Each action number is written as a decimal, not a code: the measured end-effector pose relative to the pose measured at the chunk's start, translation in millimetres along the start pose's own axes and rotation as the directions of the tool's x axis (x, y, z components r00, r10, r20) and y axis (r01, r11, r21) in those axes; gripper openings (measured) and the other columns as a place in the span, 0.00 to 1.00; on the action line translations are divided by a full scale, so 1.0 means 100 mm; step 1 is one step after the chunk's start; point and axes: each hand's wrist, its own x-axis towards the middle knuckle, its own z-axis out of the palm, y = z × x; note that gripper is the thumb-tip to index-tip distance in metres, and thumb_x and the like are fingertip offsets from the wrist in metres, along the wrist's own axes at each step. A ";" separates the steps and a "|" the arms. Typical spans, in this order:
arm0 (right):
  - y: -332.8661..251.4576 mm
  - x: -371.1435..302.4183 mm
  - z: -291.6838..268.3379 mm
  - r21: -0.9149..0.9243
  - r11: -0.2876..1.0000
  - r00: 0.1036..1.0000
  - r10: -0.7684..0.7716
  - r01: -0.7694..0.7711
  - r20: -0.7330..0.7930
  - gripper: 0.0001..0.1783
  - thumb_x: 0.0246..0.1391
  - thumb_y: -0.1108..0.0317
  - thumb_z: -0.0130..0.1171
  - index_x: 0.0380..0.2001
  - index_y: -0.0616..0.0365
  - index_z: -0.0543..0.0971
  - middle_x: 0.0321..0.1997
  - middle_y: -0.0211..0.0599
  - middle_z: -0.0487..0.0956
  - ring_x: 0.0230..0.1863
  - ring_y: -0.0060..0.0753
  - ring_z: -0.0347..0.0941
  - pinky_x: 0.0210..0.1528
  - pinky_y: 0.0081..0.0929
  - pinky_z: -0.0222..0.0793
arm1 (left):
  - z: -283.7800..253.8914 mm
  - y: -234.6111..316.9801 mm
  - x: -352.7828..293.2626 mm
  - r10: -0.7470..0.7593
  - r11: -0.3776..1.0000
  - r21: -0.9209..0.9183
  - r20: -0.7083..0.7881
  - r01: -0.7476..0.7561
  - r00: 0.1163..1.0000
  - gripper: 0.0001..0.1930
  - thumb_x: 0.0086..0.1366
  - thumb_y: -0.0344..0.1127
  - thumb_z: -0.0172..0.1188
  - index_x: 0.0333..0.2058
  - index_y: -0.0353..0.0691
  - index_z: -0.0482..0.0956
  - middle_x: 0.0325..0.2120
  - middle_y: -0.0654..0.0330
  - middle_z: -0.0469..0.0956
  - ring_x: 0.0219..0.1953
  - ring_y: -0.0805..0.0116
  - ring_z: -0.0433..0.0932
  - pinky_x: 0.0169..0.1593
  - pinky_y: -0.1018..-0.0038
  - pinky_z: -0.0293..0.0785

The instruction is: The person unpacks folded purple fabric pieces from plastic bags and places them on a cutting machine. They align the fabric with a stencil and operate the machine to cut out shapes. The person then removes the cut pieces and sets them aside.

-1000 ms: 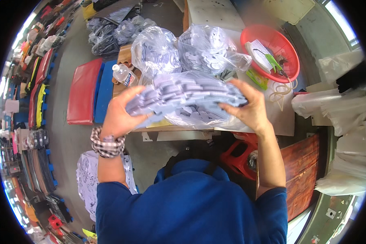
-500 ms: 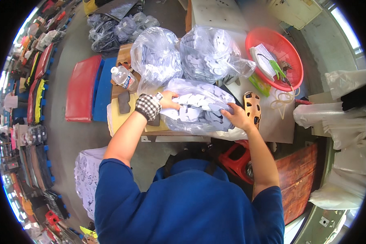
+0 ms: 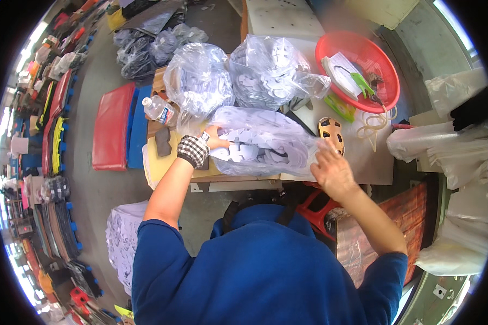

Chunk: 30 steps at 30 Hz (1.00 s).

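Observation:
A clear plastic bag lies lengthwise near the table's front edge, filled with pale grey-white cut pieces. My left hand, with a black-and-white checked band at the wrist, grips the bag's left end. Beside the right end of the bag is my right hand, raised and smeared by motion; whether its fingers hold the plastic cannot be made out. Just beyond that hand sits a tan slotted mould-like piece. Dark grey cut pieces rest on yellow sheets left of my left hand.
Two more filled clear bags stand behind, near a water bottle. A red basket at the back right holds papers and a green-handled tool. Below the table's edge is a red stool. Plastic bags hang at right.
My right hand has left the top of the pieces and moved right and nearer to me. More of the bag's right part shows. My left hand stays at the left end.

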 end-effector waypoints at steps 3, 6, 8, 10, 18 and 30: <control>0.17 0.06 -0.35 0.070 0.997 0.954 0.002 0.020 -0.300 0.03 0.42 0.70 0.55 0.20 0.57 0.74 0.32 0.45 0.75 0.47 0.46 0.73 0.63 0.47 0.63 | -0.03 0.14 -0.11 -0.046 0.996 -0.072 0.017 0.048 0.999 0.43 0.43 0.51 0.73 0.56 0.32 0.70 0.52 0.45 0.75 0.56 0.54 0.73 0.60 0.67 0.67; 0.27 0.19 -0.51 0.048 0.998 0.975 -0.020 0.031 -0.220 0.03 0.40 0.70 0.55 0.19 0.57 0.72 0.28 0.41 0.72 0.41 0.42 0.74 0.59 0.43 0.67 | -0.13 0.24 -0.32 -0.133 0.952 -0.260 0.121 0.161 0.984 0.38 0.54 0.47 0.70 0.59 0.34 0.65 0.53 0.47 0.73 0.54 0.59 0.75 0.58 0.65 0.71; 0.32 0.22 -0.52 0.045 0.996 0.969 -0.065 0.078 -0.240 0.04 0.39 0.71 0.56 0.19 0.57 0.72 0.28 0.39 0.72 0.40 0.41 0.73 0.56 0.41 0.69 | -0.19 0.26 -0.50 -0.138 0.653 -0.682 0.321 0.330 0.937 0.36 0.60 0.43 0.66 0.63 0.38 0.61 0.55 0.50 0.72 0.53 0.61 0.75 0.56 0.63 0.73; 0.33 0.21 -0.49 0.059 0.986 0.935 -0.131 0.158 -0.329 0.04 0.38 0.71 0.56 0.20 0.57 0.72 0.28 0.39 0.72 0.40 0.41 0.73 0.54 0.40 0.70 | -0.21 0.28 -0.70 -0.125 0.621 -0.734 0.254 0.276 0.959 0.33 0.64 0.43 0.61 0.63 0.41 0.59 0.56 0.53 0.71 0.51 0.61 0.77 0.53 0.60 0.76; 0.56 0.16 -0.47 0.080 0.978 0.913 -0.151 0.195 -0.380 0.06 0.34 0.72 0.56 0.19 0.59 0.70 0.30 0.40 0.72 0.37 0.41 0.73 0.45 0.36 0.74 | -0.64 0.95 -1.53 -0.289 0.944 0.075 -0.278 0.321 0.916 0.24 0.69 0.47 0.53 0.55 0.34 0.69 0.34 0.49 0.80 0.22 0.56 0.82 0.30 0.66 0.78; 0.50 0.16 -0.33 0.413 0.893 0.694 0.413 -0.181 -0.590 0.18 0.39 0.72 0.69 0.35 0.63 0.76 0.43 0.49 0.77 0.41 0.49 0.76 0.42 0.38 0.73 | -0.33 1.42 -1.62 0.569 0.798 0.571 -0.606 -0.193 0.556 0.12 0.54 0.27 0.65 0.39 0.37 0.79 0.29 0.55 0.72 0.34 0.57 0.71 0.38 0.65 0.69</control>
